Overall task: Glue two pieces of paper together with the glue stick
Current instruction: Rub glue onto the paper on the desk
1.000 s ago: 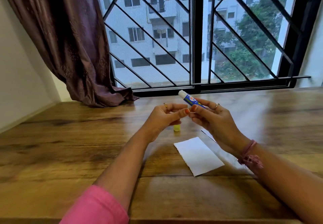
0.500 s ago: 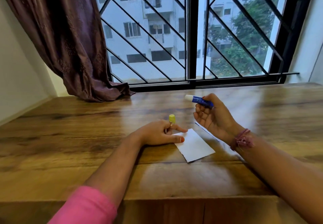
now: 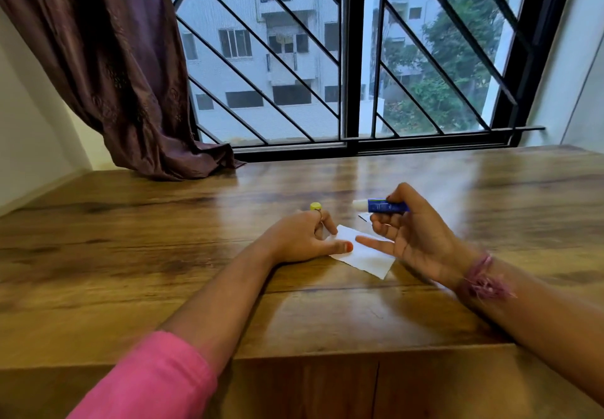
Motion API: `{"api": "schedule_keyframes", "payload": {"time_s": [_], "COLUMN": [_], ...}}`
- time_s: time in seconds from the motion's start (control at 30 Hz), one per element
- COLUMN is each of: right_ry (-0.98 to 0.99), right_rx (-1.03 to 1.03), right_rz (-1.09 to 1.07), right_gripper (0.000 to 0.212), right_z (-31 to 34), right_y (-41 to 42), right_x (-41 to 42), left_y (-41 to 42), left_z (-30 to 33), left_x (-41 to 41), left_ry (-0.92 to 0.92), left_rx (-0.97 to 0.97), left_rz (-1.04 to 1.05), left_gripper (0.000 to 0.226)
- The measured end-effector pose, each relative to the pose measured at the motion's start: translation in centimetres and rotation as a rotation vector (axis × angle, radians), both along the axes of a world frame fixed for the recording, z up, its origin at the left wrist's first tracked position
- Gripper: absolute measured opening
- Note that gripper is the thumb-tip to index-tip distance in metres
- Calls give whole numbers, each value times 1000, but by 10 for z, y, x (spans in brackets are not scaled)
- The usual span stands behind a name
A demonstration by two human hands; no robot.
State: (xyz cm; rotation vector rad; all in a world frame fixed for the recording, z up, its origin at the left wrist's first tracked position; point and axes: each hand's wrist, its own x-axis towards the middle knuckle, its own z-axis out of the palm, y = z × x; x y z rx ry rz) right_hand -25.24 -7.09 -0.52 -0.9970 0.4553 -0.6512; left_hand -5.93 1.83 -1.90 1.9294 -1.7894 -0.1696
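Glue stick (image 3: 385, 206) pinched in my right hand (image 3: 415, 242), cap off, my left hand (image 3: 302, 238) pressing white paper (image 3: 362, 255) flat on the table (image 3: 130, 255), yellow cap (image 3: 315, 206) just behind my fingers.

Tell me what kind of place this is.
Probably a room in an upper-floor flat: a wooden table stands against a barred window with a purple curtain, and an apartment block shows outside.
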Motion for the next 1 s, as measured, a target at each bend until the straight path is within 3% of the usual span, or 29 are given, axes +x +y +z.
{"api": "schedule_keyframes", "payload": {"time_s": [0.2,0.33,0.57,0.7,0.87,1.0], "right_ry": [71,110,186,205,129,107], "right_rx": [-84,-156,-286,-283,-277,-384], "right_rz": [-20,16,130,201,211,189], "right_gripper": [26,16,13,15,13,21], "right_z": [-6,-10,-11,-12,-7,4], "right_y": [-2,-5,-6,-10,-8,-6], "right_x": [1,0,-14,-26,-29,-16], "left_y": [3,10,20,16,9,8], "left_z": [7,14,25,22,17,15], "left_x": [12,27,31,29,30,31], "left_ry": [275,228,291,253,210,212], "left_rx": [-17,82,264,232,171,197], "left_rz": [2,21,-19,1,-21,-7], "left_gripper": [20,16,39,41,27,30]}}
